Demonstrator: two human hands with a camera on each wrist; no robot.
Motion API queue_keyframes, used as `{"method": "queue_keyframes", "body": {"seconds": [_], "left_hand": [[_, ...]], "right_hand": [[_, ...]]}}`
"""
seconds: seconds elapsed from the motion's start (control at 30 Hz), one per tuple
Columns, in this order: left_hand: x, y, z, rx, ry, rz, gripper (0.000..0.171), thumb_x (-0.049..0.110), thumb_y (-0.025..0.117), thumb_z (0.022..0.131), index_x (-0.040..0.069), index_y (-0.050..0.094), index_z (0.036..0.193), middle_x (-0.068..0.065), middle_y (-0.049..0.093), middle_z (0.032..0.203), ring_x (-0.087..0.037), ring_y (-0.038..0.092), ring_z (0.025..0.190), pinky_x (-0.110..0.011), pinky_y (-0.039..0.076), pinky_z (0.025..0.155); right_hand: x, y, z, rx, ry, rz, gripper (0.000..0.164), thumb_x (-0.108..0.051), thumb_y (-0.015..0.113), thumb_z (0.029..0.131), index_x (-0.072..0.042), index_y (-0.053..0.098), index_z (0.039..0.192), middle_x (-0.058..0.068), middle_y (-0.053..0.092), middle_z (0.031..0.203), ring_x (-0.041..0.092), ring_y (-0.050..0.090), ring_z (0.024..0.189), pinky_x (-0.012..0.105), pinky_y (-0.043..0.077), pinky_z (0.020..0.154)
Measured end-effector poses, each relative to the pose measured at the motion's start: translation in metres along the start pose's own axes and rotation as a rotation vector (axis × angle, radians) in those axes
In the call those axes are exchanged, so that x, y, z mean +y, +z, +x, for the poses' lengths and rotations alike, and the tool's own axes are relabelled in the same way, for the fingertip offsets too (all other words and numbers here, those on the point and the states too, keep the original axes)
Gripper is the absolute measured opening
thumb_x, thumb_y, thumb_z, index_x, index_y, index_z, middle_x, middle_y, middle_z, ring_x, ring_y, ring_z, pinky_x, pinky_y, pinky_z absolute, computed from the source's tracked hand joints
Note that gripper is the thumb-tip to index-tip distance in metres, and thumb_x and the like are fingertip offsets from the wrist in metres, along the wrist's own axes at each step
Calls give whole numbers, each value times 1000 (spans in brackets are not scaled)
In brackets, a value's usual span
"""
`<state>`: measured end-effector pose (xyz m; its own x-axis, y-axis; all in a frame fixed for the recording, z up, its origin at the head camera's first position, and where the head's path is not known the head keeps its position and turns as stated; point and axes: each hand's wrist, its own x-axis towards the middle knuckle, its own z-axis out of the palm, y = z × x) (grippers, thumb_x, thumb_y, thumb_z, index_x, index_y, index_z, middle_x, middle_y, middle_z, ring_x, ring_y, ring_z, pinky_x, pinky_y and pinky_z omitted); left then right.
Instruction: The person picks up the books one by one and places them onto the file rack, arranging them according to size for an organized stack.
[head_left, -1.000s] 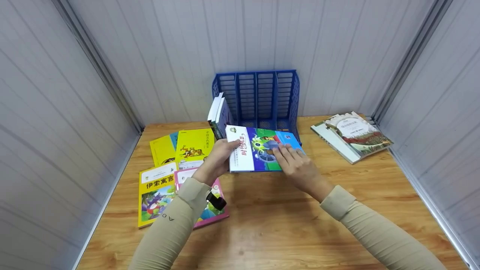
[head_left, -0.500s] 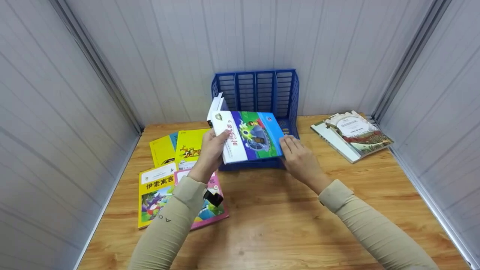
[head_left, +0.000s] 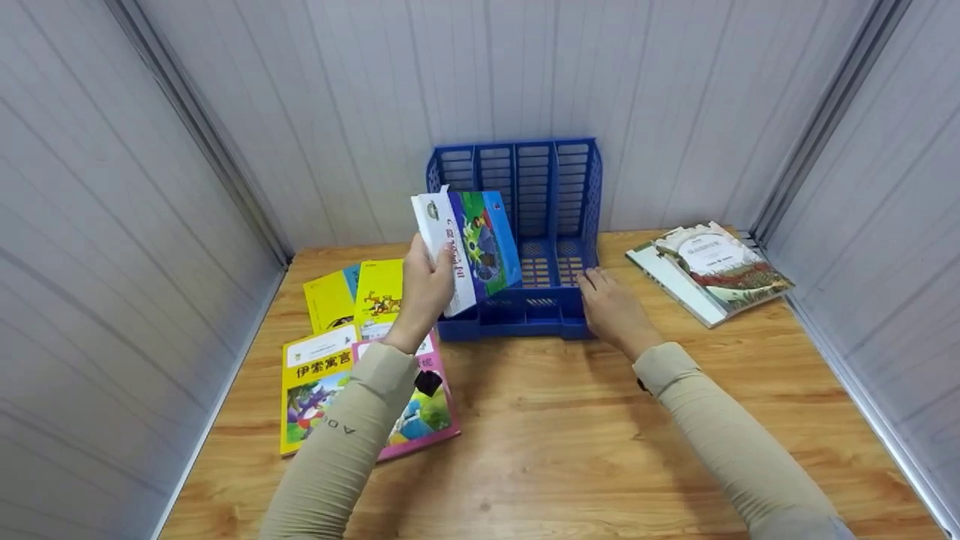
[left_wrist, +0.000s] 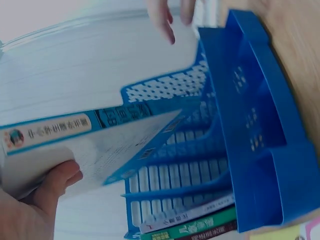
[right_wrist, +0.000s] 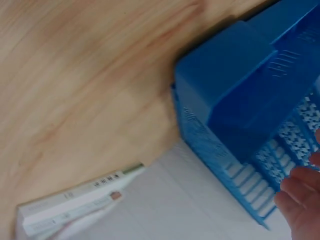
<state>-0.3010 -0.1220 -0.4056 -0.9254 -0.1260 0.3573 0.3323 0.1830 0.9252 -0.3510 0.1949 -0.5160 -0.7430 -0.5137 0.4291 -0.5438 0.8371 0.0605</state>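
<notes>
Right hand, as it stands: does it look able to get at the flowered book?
Probably yes. The right hand seems to hold nothing beside the rack, and only table shows between it and the flowered book, which lies uncovered atop another book.

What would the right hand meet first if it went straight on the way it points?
Most likely the blue rack, at its right end: in the head view, the right hand points up and left toward it. Depth is unclear; its fingers may already touch it.
</notes>
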Motion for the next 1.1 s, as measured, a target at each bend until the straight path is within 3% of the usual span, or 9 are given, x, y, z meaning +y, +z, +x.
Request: {"method": "queue_keyframes", "body": {"seconds": [0.13, 0.3, 0.53, 0.8, 1.1], "left_hand": [[-8, 8, 4, 24, 76, 142, 43, 7, 52, 111, -8, 48, 151, -30, 68, 140, -43, 76, 113, -57, 65, 94], [-14, 14, 11, 35, 127, 301, 37, 9, 54, 111, -10, 52, 142, -33, 71, 133, -46, 76, 110, -60, 64, 93], [-23, 21, 23, 13, 95, 433, 39, 14, 52, 113, -10, 52, 144, -34, 69, 135, -48, 74, 117, -60, 63, 97], [-31, 29, 37, -40, 42, 525, 40, 15, 47, 115, -9, 50, 146, -34, 69, 135, -48, 73, 119, -58, 62, 96], [-28, 37, 63, -89, -5, 599, 36, 17, 45, 116, -9, 54, 140, -31, 73, 119, -44, 76, 106, -55, 62, 89]], "right_hand": [[7, 9, 3, -121, 22, 28, 40, -3, 54, 105, 13, 62, 141, 34, 66, 139, 50, 63, 134, 58, 50, 117], [11, 17, 6, -181, 45, 101, 40, 1, 48, 106, 15, 60, 141, 34, 66, 139, 50, 63, 133, 58, 50, 117], [9, 15, 12, -260, 137, 167, 40, 0, 46, 110, 12, 59, 146, 32, 65, 145, 49, 63, 136, 58, 49, 118], [0, 19, 15, -204, 183, 124, 35, 2, 55, 101, 8, 69, 132, 28, 75, 127, 46, 72, 119, 57, 59, 103], [-2, 21, 14, -161, 193, 114, 41, 3, 61, 95, 9, 69, 135, 29, 75, 128, 47, 72, 119, 59, 58, 102]]}}
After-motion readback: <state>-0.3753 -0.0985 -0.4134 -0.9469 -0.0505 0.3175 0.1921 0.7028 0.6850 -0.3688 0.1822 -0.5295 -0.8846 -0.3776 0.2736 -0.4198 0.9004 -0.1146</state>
